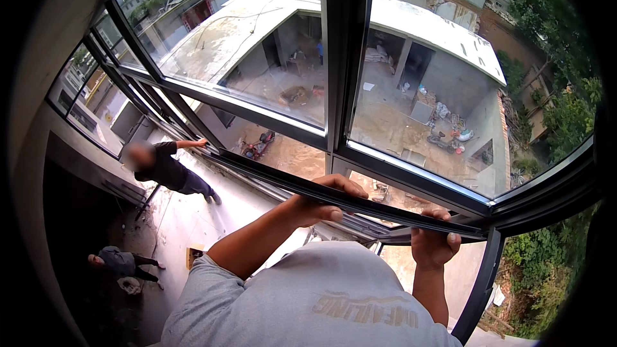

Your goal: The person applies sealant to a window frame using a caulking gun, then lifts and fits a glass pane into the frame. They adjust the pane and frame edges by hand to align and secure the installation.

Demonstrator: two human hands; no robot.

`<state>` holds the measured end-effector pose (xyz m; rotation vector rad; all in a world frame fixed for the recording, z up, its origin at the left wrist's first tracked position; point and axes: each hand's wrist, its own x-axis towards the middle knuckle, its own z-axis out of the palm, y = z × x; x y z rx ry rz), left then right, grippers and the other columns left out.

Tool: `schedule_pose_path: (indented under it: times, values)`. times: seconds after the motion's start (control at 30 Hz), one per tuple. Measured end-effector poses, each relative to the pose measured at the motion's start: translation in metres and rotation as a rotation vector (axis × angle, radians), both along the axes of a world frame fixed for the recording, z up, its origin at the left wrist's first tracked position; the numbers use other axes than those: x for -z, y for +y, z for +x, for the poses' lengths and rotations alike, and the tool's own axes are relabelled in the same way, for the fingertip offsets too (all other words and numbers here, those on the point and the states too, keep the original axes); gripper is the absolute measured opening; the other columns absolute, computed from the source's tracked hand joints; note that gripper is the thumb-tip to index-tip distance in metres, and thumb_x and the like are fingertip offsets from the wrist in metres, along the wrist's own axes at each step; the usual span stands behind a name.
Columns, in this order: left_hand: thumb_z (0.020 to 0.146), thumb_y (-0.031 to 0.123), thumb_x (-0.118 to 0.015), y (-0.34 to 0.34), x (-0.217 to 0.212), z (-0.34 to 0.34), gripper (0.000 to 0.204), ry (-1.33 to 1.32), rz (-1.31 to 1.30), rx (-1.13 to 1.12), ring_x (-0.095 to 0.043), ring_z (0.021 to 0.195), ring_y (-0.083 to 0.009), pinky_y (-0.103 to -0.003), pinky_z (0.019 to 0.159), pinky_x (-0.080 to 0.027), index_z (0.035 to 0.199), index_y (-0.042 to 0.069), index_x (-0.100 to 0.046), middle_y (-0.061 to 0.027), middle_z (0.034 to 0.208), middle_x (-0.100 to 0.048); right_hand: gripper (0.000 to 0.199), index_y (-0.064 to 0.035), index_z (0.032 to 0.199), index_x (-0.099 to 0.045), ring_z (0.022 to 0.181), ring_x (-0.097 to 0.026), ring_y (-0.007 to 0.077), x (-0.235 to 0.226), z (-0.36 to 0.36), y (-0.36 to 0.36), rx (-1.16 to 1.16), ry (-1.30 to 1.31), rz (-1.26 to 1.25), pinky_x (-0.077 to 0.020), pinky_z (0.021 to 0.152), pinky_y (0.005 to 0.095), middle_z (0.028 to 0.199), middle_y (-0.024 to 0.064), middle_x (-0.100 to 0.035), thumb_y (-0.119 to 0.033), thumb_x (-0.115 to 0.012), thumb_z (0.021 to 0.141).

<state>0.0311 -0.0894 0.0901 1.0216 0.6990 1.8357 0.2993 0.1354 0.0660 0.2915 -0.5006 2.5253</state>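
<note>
A long dark metal bar (393, 213), which looks like a window frame profile, slants across the middle of the view at chest height. My left hand (326, 199) grips it, fingers over the top and thumb on the near side. Further right, near the bar's right end, my right hand (434, 239) is wrapped round it the same way. Just beyond stands a black window frame (257, 115) with large glass panes. Whether the bar touches this frame is hard to tell. At the bar's far left end, a co-worker (168, 168) in dark clothes reaches out one hand to it.
A second person (128, 262) is at the lower left, beside a whitish bag (130, 284). A small box (194, 256) lies on the pale floor (241, 209). A black upright post (482, 283) stands at my right. Outside, far below, are a courtyard and a white-roofed building (238, 19).
</note>
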Motion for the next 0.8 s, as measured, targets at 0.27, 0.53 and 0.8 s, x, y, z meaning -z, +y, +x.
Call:
schedule_pose_path:
  times: [0.27, 0.53, 0.8]
  values:
    - [0.089, 0.007, -0.086, -0.015, -0.005, -0.023, 0.050, -0.067, 0.087, 0.003, -0.065, 0.140, -0.0305, -0.048, 0.122, -0.051, 0.134, 0.003, -0.065, -0.0192, 0.138, -0.071, 0.063, -0.0062, 0.154, -0.061, 0.155, -0.052, 0.0364, 0.012, 0.001, 0.005, -0.001, -0.135, -0.015, -0.0409, 0.130, 0.0572, 0.157, 0.0181, -0.061, -0.031, -0.072, 0.098]
    - [0.089, 0.026, -0.086, -0.039, 0.022, -0.031, 0.053, -0.289, 0.023, -0.140, -0.059, 0.141, -0.0257, -0.046, 0.126, -0.043, 0.135, 0.011, -0.064, -0.0094, 0.139, -0.068, 0.054, -0.0003, 0.150, -0.060, 0.139, -0.066, 0.0335, 0.015, -0.012, 0.006, -0.076, -0.345, 0.086, -0.0555, 0.121, 0.0522, 0.151, 0.0174, -0.066, -0.017, -0.070, 0.099]
    - [0.098, 0.030, -0.083, -0.065, 0.039, -0.038, 0.051, -0.353, 0.014, -0.166, -0.062, 0.138, -0.0280, -0.044, 0.122, -0.046, 0.139, 0.009, -0.060, -0.0128, 0.142, -0.065, 0.046, -0.0044, 0.146, -0.064, 0.127, -0.074, 0.0333, 0.028, -0.021, 0.003, -0.116, -0.422, 0.036, -0.0589, 0.114, 0.0514, 0.141, 0.0164, -0.072, -0.027, -0.071, 0.106]
